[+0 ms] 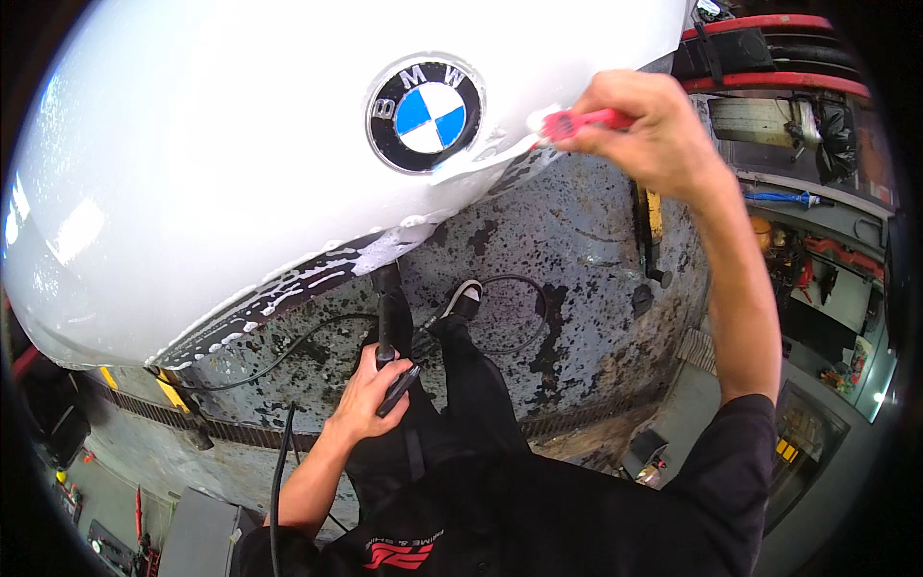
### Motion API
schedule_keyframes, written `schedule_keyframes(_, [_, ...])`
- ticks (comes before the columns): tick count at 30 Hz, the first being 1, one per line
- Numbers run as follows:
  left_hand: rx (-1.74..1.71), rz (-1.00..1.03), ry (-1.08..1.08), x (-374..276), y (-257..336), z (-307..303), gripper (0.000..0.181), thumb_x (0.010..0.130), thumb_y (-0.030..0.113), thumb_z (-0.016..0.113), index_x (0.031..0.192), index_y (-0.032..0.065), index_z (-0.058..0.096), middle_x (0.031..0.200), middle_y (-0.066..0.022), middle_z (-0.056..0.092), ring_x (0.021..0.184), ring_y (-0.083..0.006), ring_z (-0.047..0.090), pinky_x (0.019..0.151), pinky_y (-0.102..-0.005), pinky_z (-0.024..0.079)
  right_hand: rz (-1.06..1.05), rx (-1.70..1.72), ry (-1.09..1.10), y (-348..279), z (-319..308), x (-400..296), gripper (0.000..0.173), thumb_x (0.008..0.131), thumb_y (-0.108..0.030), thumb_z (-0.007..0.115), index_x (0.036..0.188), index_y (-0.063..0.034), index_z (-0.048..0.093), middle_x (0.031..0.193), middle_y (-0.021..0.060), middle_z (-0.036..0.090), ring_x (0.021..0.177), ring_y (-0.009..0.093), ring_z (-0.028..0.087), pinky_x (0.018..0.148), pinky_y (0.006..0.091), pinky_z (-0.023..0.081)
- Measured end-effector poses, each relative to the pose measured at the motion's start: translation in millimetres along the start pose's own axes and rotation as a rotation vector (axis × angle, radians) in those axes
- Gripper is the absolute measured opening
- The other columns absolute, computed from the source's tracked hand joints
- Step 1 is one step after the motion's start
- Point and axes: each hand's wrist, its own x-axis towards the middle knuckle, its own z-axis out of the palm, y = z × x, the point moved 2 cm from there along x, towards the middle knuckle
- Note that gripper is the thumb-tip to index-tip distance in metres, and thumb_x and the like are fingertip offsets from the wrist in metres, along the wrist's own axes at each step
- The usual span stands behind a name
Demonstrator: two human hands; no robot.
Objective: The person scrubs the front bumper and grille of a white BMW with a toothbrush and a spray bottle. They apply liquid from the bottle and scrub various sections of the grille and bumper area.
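Observation:
My right hand point(645, 130) grips a small red-handled brush point(566, 126) with white, foamy bristles. The brush is near the edge of a white car body panel point(238, 144), to the right of a round BMW emblem point(425, 115). Around the emblem's lower rim, white suds point(469, 162) cling to the paint. More foam runs along the dark lower edge point(288, 288) of the panel. Lower down, my left hand point(371, 400) is wrapped around the handle of a black spray gun, likely a pressure washer gun point(386, 310), its barrel towards the car.
A black hose point(281, 476) rises past my left arm, and another hose point(541, 288) loops over the worn grey floor point(577, 238). A drain grate point(245, 433) crosses behind my legs. Yellow-and-black lift arms point(173, 393) and cluttered shelves point(829, 288) stand at the sides.

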Motion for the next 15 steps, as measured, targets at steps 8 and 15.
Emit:
schedule_keyframes(8, [-0.015, 0.016, -0.042, 0.4, 2.4, 1.0, 0.056, 0.07, 0.01, 0.077, 0.124, 0.0125, 0.061, 0.126, -0.0217, 0.047, 0.103, -0.0424, 0.061, 0.082, -0.047, 0.055, 0.218, 0.304, 0.242, -13.1, 78.4, -59.9, 0.014, 0.084, -0.013, 0.082, 0.083, -0.0033, 0.072, 0.069, 0.0082, 0.069, 0.058, 0.009, 0.059, 0.053, 0.0269, 0.046])
schedule_keyframes(15, [-0.055, 0.034, -0.074, -2.7, 7.7, -0.4, 0.057, 0.07, 0.012, 0.079, 0.124, 0.0149, 0.062, 0.127, -0.0207, 0.047, 0.104, -0.0403, 0.061, 0.082, -0.0457, 0.055, 0.398, 0.619, 0.509, -78.4, 151.2, -81.0, 0.017, 0.087, -0.007, 0.08, 0.078, -0.0023, 0.067, 0.063, 0.0029, 0.067, 0.055, 0.004, 0.056, 0.05, 0.0225, 0.044])
